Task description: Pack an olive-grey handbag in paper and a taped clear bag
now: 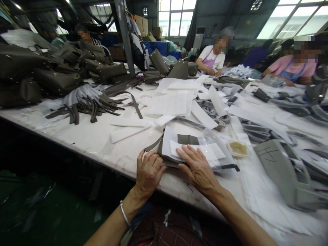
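In front of me on the table lies a flat dark olive bag (188,139) with white foam padding and clear plastic on it. My left hand (150,169) is closed on the bag's near left corner, its fingers curled over the edge. A dark strap (154,142) sticks out to the left, just beyond those fingers. Stretched out flat, my right hand (196,165) presses on a white foam sheet (211,152) on top of the bag. Another dark strap end (230,166) pokes out at the right under the plastic.
A small tray of yellowish paste (238,149) stands right of the bag, near a grey tape dispenser (282,171). Loose white foam sheets (169,102) and dark straps (93,107) lie farther back. Dark bags (53,82) are heaped at left. Several people sit across the table (89,140).
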Demonstrator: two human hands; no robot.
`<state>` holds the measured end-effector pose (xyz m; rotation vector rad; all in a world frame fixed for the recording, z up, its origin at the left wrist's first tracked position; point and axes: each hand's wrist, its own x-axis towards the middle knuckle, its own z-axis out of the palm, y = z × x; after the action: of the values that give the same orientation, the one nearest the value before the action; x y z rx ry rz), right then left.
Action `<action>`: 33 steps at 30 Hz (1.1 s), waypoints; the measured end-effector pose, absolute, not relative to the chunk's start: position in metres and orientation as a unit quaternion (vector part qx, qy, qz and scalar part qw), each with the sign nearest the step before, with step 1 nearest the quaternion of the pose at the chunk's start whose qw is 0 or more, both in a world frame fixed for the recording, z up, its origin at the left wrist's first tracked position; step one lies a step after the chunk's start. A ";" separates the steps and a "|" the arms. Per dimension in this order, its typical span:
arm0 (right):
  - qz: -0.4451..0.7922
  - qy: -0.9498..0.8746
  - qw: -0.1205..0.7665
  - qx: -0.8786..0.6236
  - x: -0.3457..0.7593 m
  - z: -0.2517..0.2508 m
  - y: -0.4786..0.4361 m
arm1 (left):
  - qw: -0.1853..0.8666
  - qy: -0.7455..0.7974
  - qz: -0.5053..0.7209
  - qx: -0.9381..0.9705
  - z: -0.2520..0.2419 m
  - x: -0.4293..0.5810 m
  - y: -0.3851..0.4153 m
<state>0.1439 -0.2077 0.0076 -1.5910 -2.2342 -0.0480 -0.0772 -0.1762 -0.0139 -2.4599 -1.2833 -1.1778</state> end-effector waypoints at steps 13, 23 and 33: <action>-0.048 -0.795 0.188 -0.575 0.130 0.004 -0.212 | 0.078 -0.271 -0.261 -0.923 0.011 -0.081 -0.137; -0.085 -0.787 0.227 -0.567 0.115 -0.004 -0.202 | 0.041 -0.285 -0.342 -0.894 -0.034 -0.079 -0.132; -0.123 -0.778 0.217 -0.576 0.109 -0.010 -0.205 | 0.142 -0.210 -0.319 -0.913 -0.009 -0.087 -0.143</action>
<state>0.1086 -0.2050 -0.0098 -1.5961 -2.1550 -0.3397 -0.0874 -0.1425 -0.0091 -2.6365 -0.6063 -0.9194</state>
